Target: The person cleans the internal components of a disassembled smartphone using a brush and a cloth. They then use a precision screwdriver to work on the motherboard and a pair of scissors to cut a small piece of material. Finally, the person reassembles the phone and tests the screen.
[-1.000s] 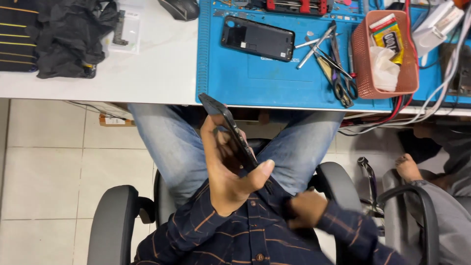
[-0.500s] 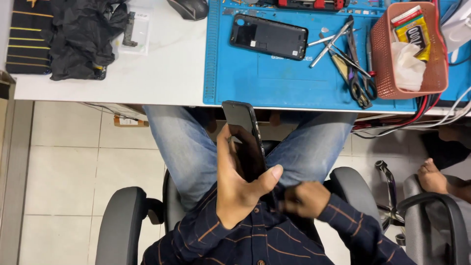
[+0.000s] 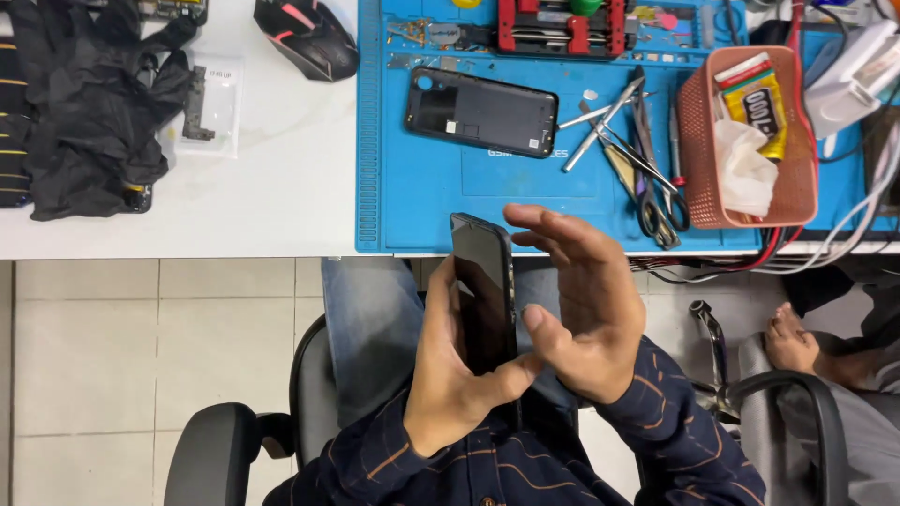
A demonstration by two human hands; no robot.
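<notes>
Our left hand point(image 3: 450, 375) grips one slim black smartphone point(image 3: 485, 295) by its edge, screen up, above our lap; our right hand point(image 3: 581, 309) hovers open beside it, fingers spread, holding nothing. We judge a firm edge grip with the thumb braced low keeps the glass steady. At twelve o'clock, on the blue rubber mat point(image 3: 422, 201) atop the counter, lies one black phone back cover point(image 3: 480, 112); at two o'clock stands one orange plastic basket point(image 3: 698, 141).

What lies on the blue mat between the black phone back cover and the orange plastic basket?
Head view: metal tweezers and scissors lie between them.
</notes>
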